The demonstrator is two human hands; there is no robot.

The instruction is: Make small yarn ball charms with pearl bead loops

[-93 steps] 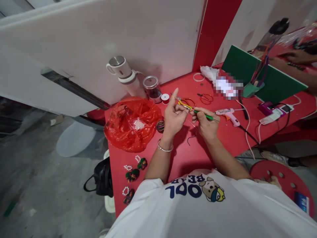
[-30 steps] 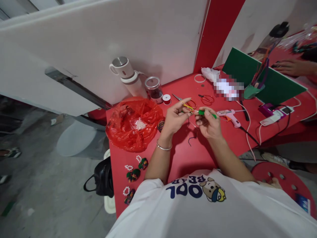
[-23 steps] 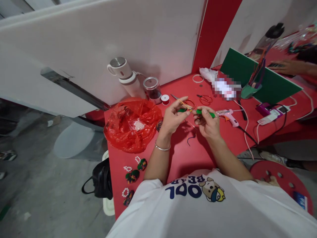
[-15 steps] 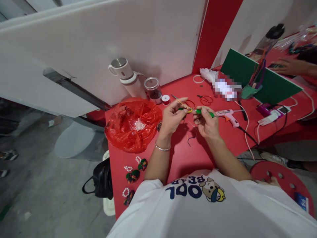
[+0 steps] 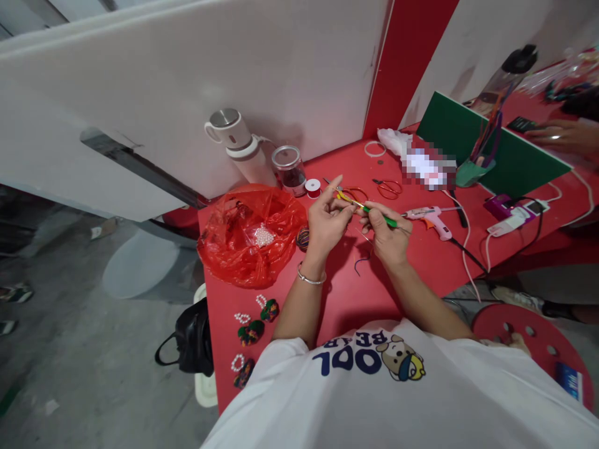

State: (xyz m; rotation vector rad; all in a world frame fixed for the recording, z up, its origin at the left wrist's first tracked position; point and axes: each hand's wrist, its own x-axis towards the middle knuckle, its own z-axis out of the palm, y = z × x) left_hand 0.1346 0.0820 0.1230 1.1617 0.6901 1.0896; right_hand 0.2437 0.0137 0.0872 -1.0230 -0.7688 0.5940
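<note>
My right hand point(image 5: 387, 236) grips a green-handled crochet hook point(image 5: 386, 217), its thin metal shaft pointing left. Pinched in my left hand point(image 5: 326, 226) is a small piece of yellow yarn point(image 5: 344, 197), and the hook's tip meets it at the fingertips. The left index finger stands raised; exactly how hook and yarn join is too small to tell. Below the hands, a short dark blue strand point(image 5: 357, 267) lies on the red table point(image 5: 360, 299). A ball of dark multicoloured yarn point(image 5: 303, 238) sits beside my left wrist.
A red plastic bag point(image 5: 224, 249) with white beads lies left. Behind are a jar point(image 5: 289, 167), a ribbon spool point(image 5: 313, 188) and red-handled scissors point(image 5: 388, 188). A pink glue gun point(image 5: 437, 223) lies right. Beaded pompoms point(image 5: 251, 332) are near left. A co-worker's hand point(image 5: 561, 134) is far right.
The yellow yarn has shifted left and up slightly, and my left index finger has straightened upward. The crochet hook now slants more steeply, its handle end lower left of before.
</note>
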